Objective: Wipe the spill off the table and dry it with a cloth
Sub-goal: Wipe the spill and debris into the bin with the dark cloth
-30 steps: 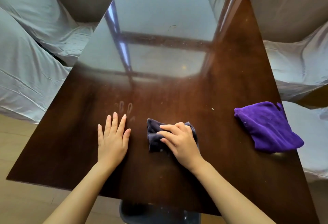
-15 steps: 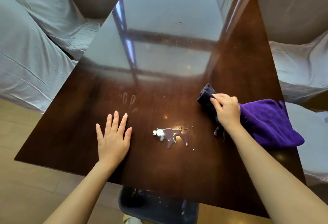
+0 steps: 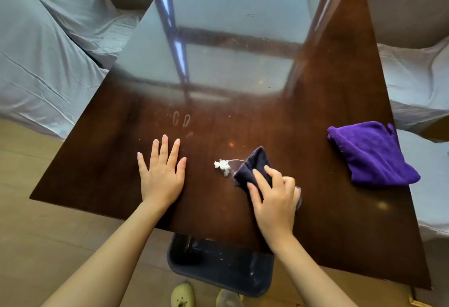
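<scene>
A glossy dark wooden table (image 3: 243,122) fills the view. A small white clump with a wet smear, the spill (image 3: 223,166), lies near the front middle. My right hand (image 3: 274,197) presses a dark navy cloth (image 3: 255,164) flat on the table, touching the spill's right side and covering part of the smear. My left hand (image 3: 161,173) lies flat on the table, fingers spread, to the left of the spill and holding nothing. A bright purple cloth (image 3: 369,153) rests folded near the right edge, apart from both hands.
Chairs draped in pale grey fabric (image 3: 36,63) stand along the left side and the right side (image 3: 418,83). A dark table base (image 3: 218,265) and two yellow-green slippers (image 3: 183,295) show below the front edge. Finger smudges (image 3: 181,119) mark the tabletop.
My right hand carried the navy cloth from beside the purple cloth back down and left onto the spill's right side, covering part of the smear. My left hand stayed flat.
</scene>
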Demonstrator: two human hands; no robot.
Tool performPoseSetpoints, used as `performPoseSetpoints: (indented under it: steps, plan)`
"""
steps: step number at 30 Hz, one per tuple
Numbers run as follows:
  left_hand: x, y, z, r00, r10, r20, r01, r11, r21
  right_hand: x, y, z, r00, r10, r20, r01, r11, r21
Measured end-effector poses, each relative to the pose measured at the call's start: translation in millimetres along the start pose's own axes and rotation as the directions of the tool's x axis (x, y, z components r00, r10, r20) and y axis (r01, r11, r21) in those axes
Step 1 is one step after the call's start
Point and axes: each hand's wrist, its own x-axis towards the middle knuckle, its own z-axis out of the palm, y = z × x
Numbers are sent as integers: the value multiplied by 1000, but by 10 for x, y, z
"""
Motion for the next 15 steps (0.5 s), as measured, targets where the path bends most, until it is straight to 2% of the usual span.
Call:
performPoseSetpoints:
  steps: [5, 8, 11, 13, 15]
  plan:
    - [-1, -25, 22, 1000, 15, 2, -15, 1000, -4, -306, -94, -14, 994, -72, 79, 72, 997, 12]
    - [8, -23, 16, 1000, 21, 19, -21, 1000, -13, -309, -70, -80, 993, -92, 74, 88, 994, 59]
    - [15, -31, 1, 999, 25, 44, -24, 1000, -11, -209, -45, -135, 1000, -13, -9, 14, 978, 207]
    - [18, -39, -4, 998, 33, 58, -32, 999, -19, -74, -22, -169, 994, 99, -49, -75, 929, 363]
    - [22, -57, -6, 996, 55, 71, -53, 998, -27, 128, -31, -191, 986, 145, -76, -98, 895, 435]
